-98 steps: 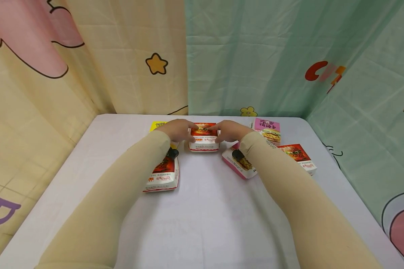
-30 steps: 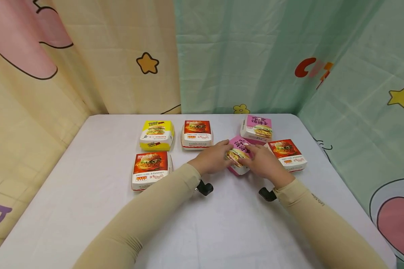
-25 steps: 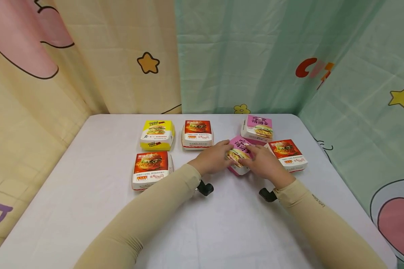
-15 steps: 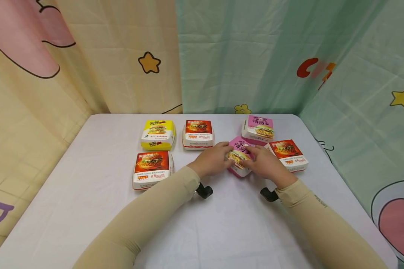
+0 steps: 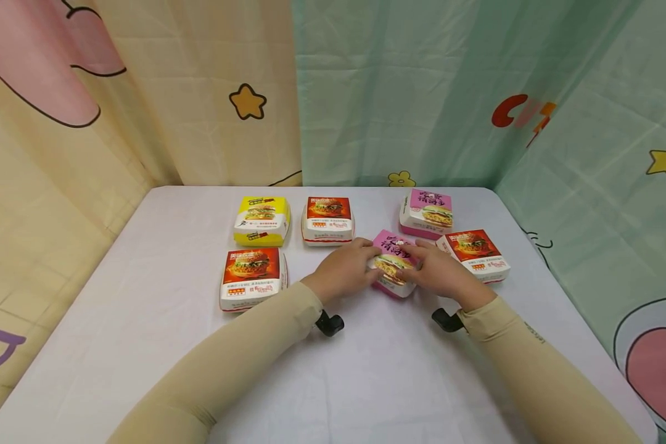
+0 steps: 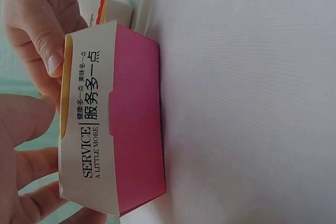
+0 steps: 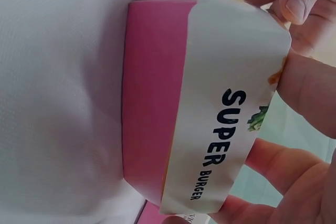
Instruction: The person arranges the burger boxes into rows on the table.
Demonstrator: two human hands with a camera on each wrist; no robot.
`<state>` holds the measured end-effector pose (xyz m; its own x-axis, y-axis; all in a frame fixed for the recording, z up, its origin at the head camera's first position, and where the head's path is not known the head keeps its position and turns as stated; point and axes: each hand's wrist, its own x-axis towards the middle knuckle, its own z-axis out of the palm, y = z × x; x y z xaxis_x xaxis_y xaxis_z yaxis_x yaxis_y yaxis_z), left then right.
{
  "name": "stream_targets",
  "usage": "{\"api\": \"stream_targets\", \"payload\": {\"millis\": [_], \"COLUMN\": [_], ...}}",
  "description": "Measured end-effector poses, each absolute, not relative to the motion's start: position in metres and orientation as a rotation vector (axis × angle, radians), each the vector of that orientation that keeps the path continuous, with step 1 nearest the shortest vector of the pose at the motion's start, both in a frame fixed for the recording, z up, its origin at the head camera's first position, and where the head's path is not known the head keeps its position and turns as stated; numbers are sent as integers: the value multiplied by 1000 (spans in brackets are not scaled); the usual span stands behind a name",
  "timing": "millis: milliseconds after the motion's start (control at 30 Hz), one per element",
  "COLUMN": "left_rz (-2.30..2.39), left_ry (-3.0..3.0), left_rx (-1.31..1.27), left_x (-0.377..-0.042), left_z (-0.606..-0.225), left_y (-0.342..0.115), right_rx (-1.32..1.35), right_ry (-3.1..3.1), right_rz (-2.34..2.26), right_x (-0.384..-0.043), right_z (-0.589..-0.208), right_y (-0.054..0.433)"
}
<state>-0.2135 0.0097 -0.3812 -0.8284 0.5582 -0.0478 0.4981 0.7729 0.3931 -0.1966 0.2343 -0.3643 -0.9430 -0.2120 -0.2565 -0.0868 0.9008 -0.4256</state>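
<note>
A pink-and-white burger box [image 5: 394, 262] sits on the table between both hands. My left hand [image 5: 344, 268] grips its left side, and my right hand [image 5: 438, 271] grips the right side, with fingers and thumb on the upper part. In the left wrist view, the burger box [image 6: 113, 119] shows a white lid above a pink base, with my left hand [image 6: 26, 166] at the lower left and the right hand [image 6: 39, 30] above. In the right wrist view, my right hand [image 7: 304, 129] is by the lid of the burger box [image 7: 205, 108].
On the white table [image 5: 322, 382] stand a yellow burger box [image 5: 262, 222], a red one [image 5: 327, 222] at the back, a larger red one [image 5: 252, 277] at left, another pink one [image 5: 426, 213] behind, and a red one [image 5: 474, 253] at right. Curtains [image 5: 399, 92] enclose the table.
Both hands have left the red burger box at the back middle and come to the front pink one. Over the last second that pink box has shifted slightly towards me and turned a little.
</note>
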Motion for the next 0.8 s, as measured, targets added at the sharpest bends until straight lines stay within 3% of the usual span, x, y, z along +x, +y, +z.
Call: {"api": "stream_targets", "payload": {"millis": [800], "left_rz": [882], "left_ry": [2849], "left_rx": [611], "left_x": [-180], "left_z": [-387], "left_y": [-22], "right_rx": [-330], "right_ry": [2568], "right_rz": [-657], "right_x": [-197], "right_z": [-363], "right_y": [222]}}
